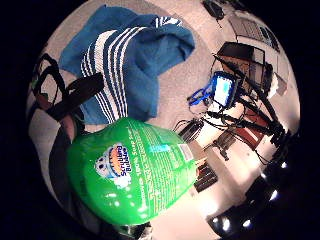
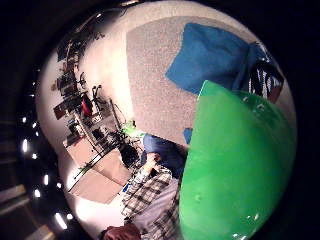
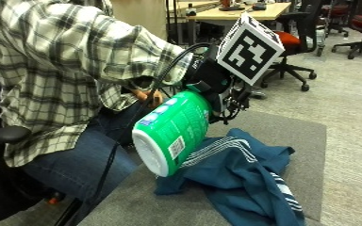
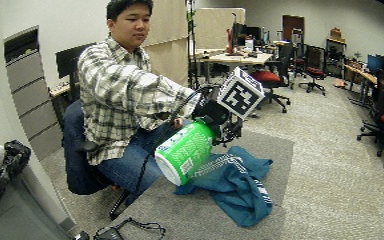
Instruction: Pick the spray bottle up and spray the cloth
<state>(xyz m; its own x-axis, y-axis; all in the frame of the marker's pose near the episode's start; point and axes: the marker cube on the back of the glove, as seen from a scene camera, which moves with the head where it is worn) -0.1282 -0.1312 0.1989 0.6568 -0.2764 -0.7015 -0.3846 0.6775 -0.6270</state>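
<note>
A green spray bottle (image 3: 171, 132) hangs tilted in the air above the table, base toward the camera and neck up in my gloved right hand (image 3: 215, 87), which grips its top. Its green body (image 1: 131, 170) fills much of both palm views (image 2: 235, 170). Below it a blue cloth with white stripes (image 3: 243, 176) lies crumpled on the grey table (image 3: 300, 141). The cloth (image 1: 127, 65) also shows in the palm views (image 2: 210, 55). The wide outside view has the bottle (image 4: 185, 150) over the cloth (image 4: 238, 185). The nozzle is hidden behind the hand.
The person in a plaid shirt (image 3: 61, 61) sits at the table's left side, knees (image 3: 80, 165) by its edge. Office chairs (image 3: 291, 44) and desks (image 3: 237, 12) stand behind. Bare grey table surface lies in front of the cloth (image 3: 150, 207).
</note>
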